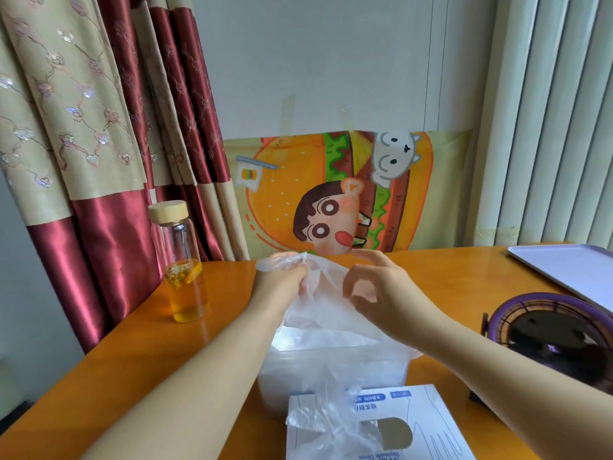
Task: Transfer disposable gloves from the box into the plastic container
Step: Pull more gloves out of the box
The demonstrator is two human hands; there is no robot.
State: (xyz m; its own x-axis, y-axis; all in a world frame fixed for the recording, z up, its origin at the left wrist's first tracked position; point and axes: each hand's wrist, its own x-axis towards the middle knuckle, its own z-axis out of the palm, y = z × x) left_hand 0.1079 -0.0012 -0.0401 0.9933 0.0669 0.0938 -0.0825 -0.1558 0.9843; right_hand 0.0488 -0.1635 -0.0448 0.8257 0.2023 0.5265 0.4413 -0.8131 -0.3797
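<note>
A white glove box [428, 423] lies at the table's near edge, and a clear glove [331, 423] sticks up out of its oval slot. Just behind the box stands the translucent plastic container [331, 370] with clear gloves inside. Above the container both hands hold one clear disposable glove [323, 293] stretched between them. My left hand [282, 280] grips its upper left end in a fist. My right hand [374, 287] pinches its right edge with thumb and fingers.
On the orange table [132, 360], a glass bottle [180, 260] with amber liquid and a wooden lid stands at the left. At the right sit a purple round fan [557, 333] and a white tray [570, 270]. Curtains hang left; a cartoon cloth leans on the wall.
</note>
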